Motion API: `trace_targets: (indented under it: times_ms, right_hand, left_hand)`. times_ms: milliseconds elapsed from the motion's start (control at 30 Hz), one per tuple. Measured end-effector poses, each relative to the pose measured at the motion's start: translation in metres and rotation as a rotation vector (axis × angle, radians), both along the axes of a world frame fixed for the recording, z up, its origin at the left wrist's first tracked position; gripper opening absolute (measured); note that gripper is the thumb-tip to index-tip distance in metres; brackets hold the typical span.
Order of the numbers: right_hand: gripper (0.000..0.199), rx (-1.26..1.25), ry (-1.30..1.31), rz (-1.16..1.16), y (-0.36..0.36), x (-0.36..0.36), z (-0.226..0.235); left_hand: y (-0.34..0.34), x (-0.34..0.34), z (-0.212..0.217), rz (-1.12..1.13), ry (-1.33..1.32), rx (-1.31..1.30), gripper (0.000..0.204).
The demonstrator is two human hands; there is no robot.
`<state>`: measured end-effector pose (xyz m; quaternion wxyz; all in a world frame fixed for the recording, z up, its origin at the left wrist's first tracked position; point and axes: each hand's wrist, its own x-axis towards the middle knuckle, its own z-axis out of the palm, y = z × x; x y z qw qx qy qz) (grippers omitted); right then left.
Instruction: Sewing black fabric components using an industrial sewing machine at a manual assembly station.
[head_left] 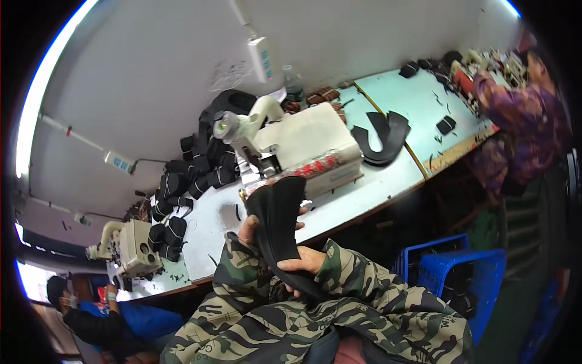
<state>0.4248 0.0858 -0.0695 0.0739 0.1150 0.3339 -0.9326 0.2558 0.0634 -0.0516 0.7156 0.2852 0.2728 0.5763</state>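
Note:
A black, flat, flexible curved piece (277,221), seemingly of layered sheet material, is held up in front of my body. My left hand (247,230) is closed on its upper part, thumb at the left edge and fingertips showing past the right edge. Lower down, my right hand (305,262) grips the same piece, with the thumb lying across its face. Just beyond it stands a cream sewing machine (309,136) on the white table (348,203). Similar black U-shaped pieces (391,142) lie to the right of the machine.
Bundles of black pieces (197,167) are heaped left of the machine, near a clear bottle (293,85). Blue plastic crates (461,267) stand on the floor at right. One person (515,121) works at far right, another (103,312) beside a second machine (136,249) at left.

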Motion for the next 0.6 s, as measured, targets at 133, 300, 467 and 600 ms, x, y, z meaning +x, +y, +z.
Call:
trace_targets:
  times_ms: [133, 300, 467, 600]
  right_hand:
    - [0.053, -0.079, 0.012, 0.013, -0.002, -0.047, 0.006]
    - [0.051, -0.077, -0.079, -0.044, 0.002, -0.101, 0.003]
    - [0.044, 0.405, -0.160, -0.267, 0.013, -0.123, -0.008]
    - [0.048, 0.636, -0.256, -0.273, 0.019, -0.119, -0.015]
  left_hand:
    - [-0.005, -0.067, -0.007, 0.174, -0.008, -0.002, 0.096]
    - [-0.007, -0.121, 0.006, 0.223, 0.119, 0.065, 0.085]
    - [0.000, -0.169, -0.025, 0.155, 0.153, -0.034, 0.078]
    - [0.018, -0.193, -0.054, -0.034, 0.335, -0.121, 0.048]
